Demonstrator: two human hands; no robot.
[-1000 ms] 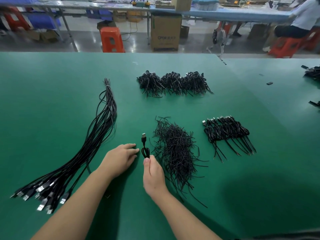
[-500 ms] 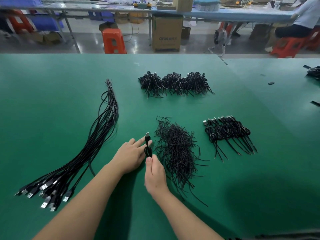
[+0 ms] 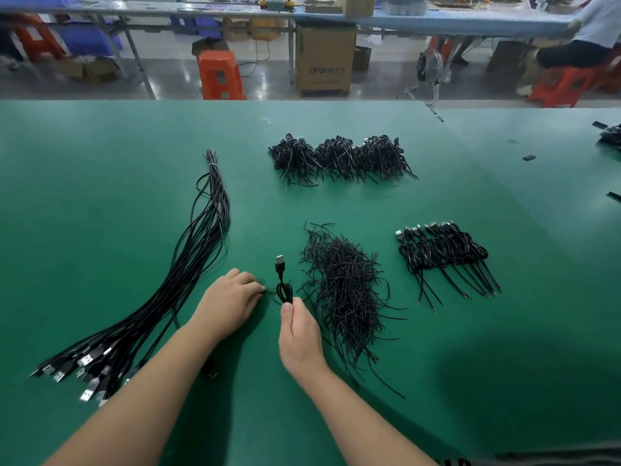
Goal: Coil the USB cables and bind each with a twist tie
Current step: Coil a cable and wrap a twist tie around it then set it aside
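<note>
A small black coiled USB cable (image 3: pixel 284 292) stands upright at the near middle of the green table (image 3: pixel 100 196), plug end pointing away from me. My right hand (image 3: pixel 299 334) pinches the coil's lower end between thumb and fingers. Just left of it, my left hand (image 3: pixel 228 301) has its fingers curled, pinching a thin black twist tie (image 3: pixel 270 291) that runs to the coil. A loose heap of black twist ties (image 3: pixel 342 290) lies right of the coil. Uncoiled USB cables (image 3: pixel 201 250) lie in a long bundle on the left.
A row of coiled, tied cables (image 3: pixel 443 253) lies at the right. Another dark pile of bound cables (image 3: pixel 339 158) sits farther back. Beyond the table's far edge stand an orange stool (image 3: pixel 220 75) and a cardboard box (image 3: pixel 325 58).
My left hand went from lying flat on the table to the coil, then drew slightly left with its fingers curled on the tie. My right hand kept holding the coil.
</note>
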